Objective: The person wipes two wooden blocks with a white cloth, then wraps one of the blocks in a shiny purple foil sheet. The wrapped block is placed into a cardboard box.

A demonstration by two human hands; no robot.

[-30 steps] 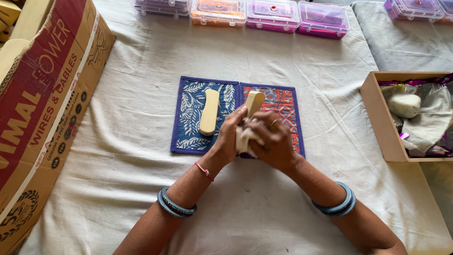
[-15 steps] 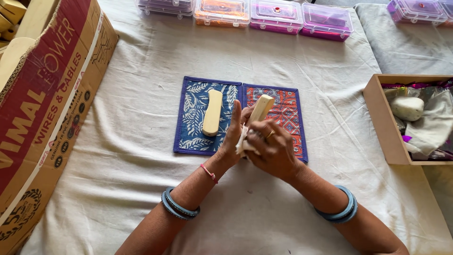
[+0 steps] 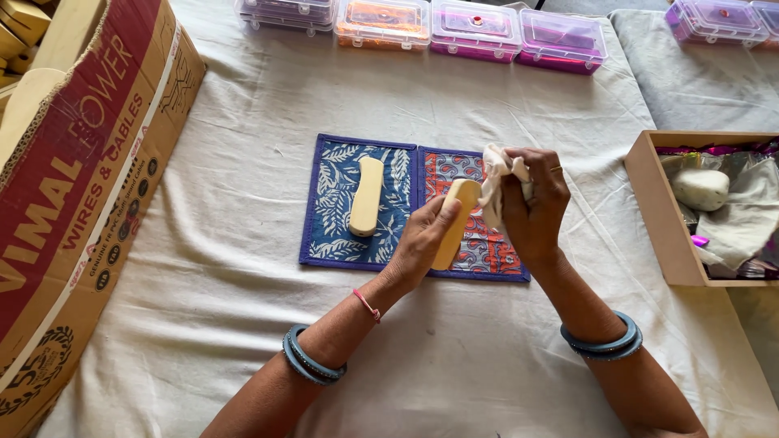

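Two patterned cloth mats lie side by side on the white sheet: a blue leaf-print mat (image 3: 334,224) and a red and blue mat (image 3: 487,243). A pale wooden piece (image 3: 367,195) rests lengthwise on the blue mat. My left hand (image 3: 422,239) grips a second pale wooden piece (image 3: 460,204) over the red mat, tilted up. Just right of its upper end, my right hand (image 3: 535,203) is closed on a crumpled white cloth (image 3: 493,182).
A large printed cardboard box (image 3: 73,178) stands along the left. Several clear plastic cases (image 3: 422,23) with coloured contents line the far edge. A shallow wooden box (image 3: 657,219) at the right holds fabric and a pale rounded lump (image 3: 699,188).
My hands have come apart: the right hand lifted away with the white cloth, and the left hand now holds the wooden piece alone, more exposed over the red mat.
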